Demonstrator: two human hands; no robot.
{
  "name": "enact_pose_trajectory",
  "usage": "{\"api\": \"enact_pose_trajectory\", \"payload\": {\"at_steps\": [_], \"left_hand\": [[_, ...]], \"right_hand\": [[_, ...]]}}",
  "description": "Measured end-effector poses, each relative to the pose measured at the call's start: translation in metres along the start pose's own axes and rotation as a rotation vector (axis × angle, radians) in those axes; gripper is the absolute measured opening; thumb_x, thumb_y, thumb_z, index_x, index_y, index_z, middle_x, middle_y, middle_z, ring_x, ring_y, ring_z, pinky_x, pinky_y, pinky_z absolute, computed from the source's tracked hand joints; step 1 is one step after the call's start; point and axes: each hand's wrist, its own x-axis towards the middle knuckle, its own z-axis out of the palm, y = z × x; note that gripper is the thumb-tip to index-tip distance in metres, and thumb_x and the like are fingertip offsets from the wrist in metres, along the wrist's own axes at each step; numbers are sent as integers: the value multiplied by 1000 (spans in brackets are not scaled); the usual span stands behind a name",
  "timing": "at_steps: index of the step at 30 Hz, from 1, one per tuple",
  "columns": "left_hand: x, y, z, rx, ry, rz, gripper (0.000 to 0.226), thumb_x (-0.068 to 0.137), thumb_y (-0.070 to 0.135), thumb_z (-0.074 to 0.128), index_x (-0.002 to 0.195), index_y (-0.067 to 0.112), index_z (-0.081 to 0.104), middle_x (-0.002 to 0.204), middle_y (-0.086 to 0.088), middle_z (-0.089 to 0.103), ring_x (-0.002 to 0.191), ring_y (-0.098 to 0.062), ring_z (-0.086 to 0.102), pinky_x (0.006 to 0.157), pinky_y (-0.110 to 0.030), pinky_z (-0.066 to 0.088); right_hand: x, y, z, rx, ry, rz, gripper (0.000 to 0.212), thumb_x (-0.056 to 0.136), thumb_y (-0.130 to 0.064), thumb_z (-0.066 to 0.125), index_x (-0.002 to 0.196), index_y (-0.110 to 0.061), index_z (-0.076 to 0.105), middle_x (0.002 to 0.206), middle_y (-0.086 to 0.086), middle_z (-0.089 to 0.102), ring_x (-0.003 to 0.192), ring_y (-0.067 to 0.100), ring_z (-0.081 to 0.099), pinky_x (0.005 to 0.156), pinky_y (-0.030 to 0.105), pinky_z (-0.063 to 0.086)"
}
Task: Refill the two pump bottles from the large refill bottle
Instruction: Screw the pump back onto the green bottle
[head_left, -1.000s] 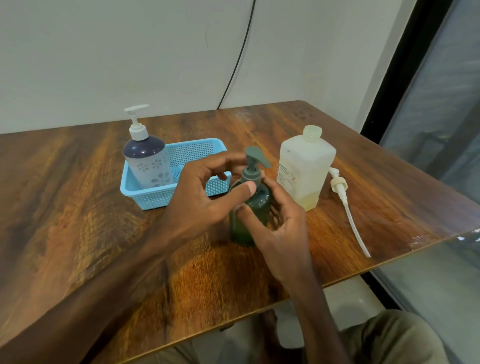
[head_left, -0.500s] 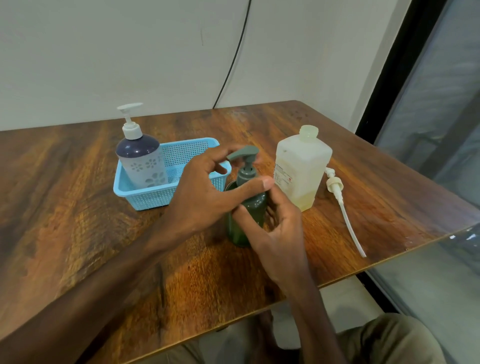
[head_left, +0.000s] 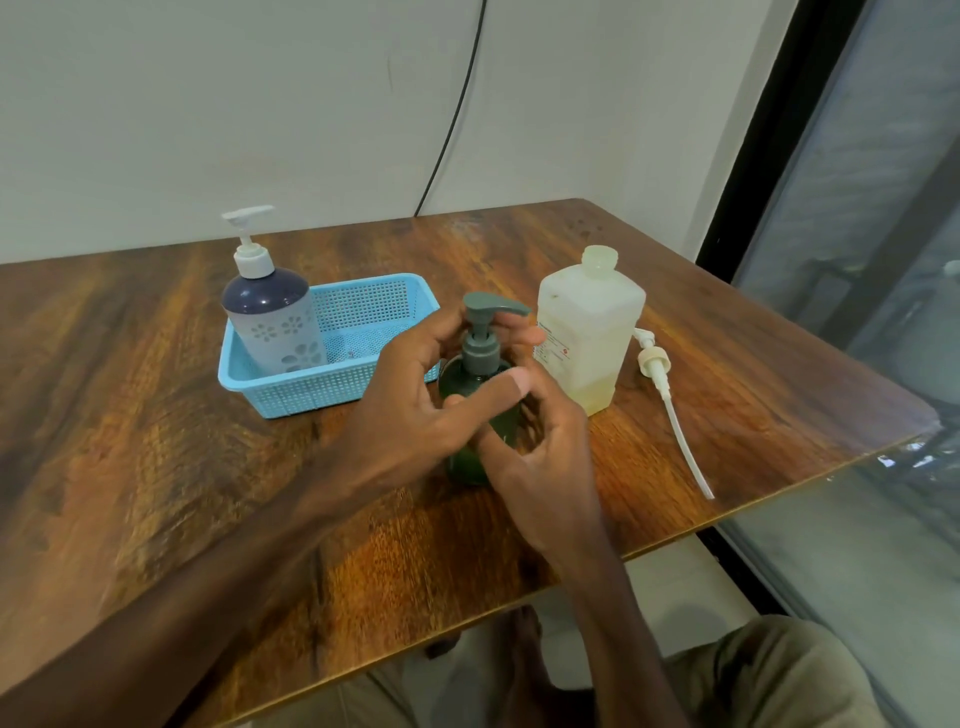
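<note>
Both hands clasp the dark green plastic pump bottle (head_left: 464, 375), left hand (head_left: 410, 397) at its collar (head_left: 480, 356), right hand (head_left: 543, 457) round its body. Right of the grip, the translucent refill bottle (head_left: 587, 332) stands open, nearly drained; left of it, the navy flowered pump bottle (head_left: 272, 322) sits capped. Refilling looks almost finished.

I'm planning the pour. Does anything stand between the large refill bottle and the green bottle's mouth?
Yes: the pump head sits on the neck of the green bottle, closing its mouth. The left hand grips round the collar, and the right hand holds the body. The refill bottle stands uncapped just right of it.
</note>
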Motion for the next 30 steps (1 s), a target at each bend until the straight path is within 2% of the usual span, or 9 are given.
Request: {"api": "enact_pose_trajectory", "payload": {"at_steps": [3, 6, 10, 17, 20, 22, 24, 27, 30], "left_hand": [[3, 1, 3, 96, 95, -38, 44, 89, 44, 73, 129, 29, 62, 126, 13, 70, 123, -11, 64, 104, -47, 53], [6, -4, -6, 146, 212, -28, 48, 80, 49, 82, 119, 28, 65, 111, 13, 71, 110, -14, 67, 92, -44, 57], [8, -5, -19, 30, 195, -45, 51, 72, 32, 93, 114, 21, 68, 97, 11, 76, 94, -9, 72, 81, -29, 55], [5, -7, -21, -16, 80, 39, 41, 88, 6, 73, 127, 4, 61, 113, -2, 78, 112, -21, 72, 96, -44, 56], [5, -8, -19, 17, 57, 33, 42, 90, 21, 71, 129, 7, 60, 120, -4, 75, 117, -25, 69, 95, -55, 55], [5, -9, -17, 130, 106, 12, 45, 85, 43, 76, 121, 18, 65, 115, 7, 73, 113, -19, 67, 90, -52, 56], [5, -10, -15, 177, 163, 2, 41, 78, 51, 81, 109, 27, 68, 103, 14, 71, 101, -15, 66, 85, -47, 57], [5, -9, -16, 111, 188, -8, 39, 75, 43, 89, 105, 25, 71, 94, 14, 74, 92, -11, 69, 81, -40, 57], [6, -9, -19, 74, 156, 1, 43, 78, 29, 90, 114, 14, 71, 99, 8, 77, 96, -14, 73, 87, -43, 59]], "right_hand": [[0, 2, 0, -8, 3, 11, 44, 94, -14, 69, 136, -19, 55, 125, -11, 66, 123, 10, 60, 98, 30, 54], [0, -1, -1, 8, -4, 36, 45, 94, -16, 69, 136, -23, 55, 124, -18, 65, 121, 5, 60, 94, 28, 56], [0, -3, -3, -8, 1, 55, 50, 92, -23, 73, 138, -23, 55, 125, -17, 64, 119, 2, 60, 93, 27, 57], [0, -2, -2, 10, -9, 39, 54, 92, -21, 72, 142, -27, 51, 132, -20, 62, 126, 3, 57, 100, 28, 53], [0, 0, -2, -13, -10, 40, 51, 92, -25, 72, 140, -29, 52, 129, -23, 62, 124, 0, 57, 98, 24, 53], [-1, 1, -3, -36, -6, 36, 50, 93, -24, 71, 140, -24, 53, 128, -22, 62, 123, -3, 56, 95, 19, 53], [-1, 2, -3, -49, -6, 38, 51, 93, -23, 70, 141, -24, 53, 129, -20, 62, 123, -3, 56, 92, 18, 53], [0, 2, -3, -40, -3, 43, 51, 93, -22, 71, 141, -24, 53, 130, -18, 62, 124, 1, 57, 94, 24, 56], [0, 1, -3, -21, -6, 40, 49, 92, -21, 72, 139, -24, 55, 126, -22, 63, 121, -1, 58, 91, 20, 55]]}}
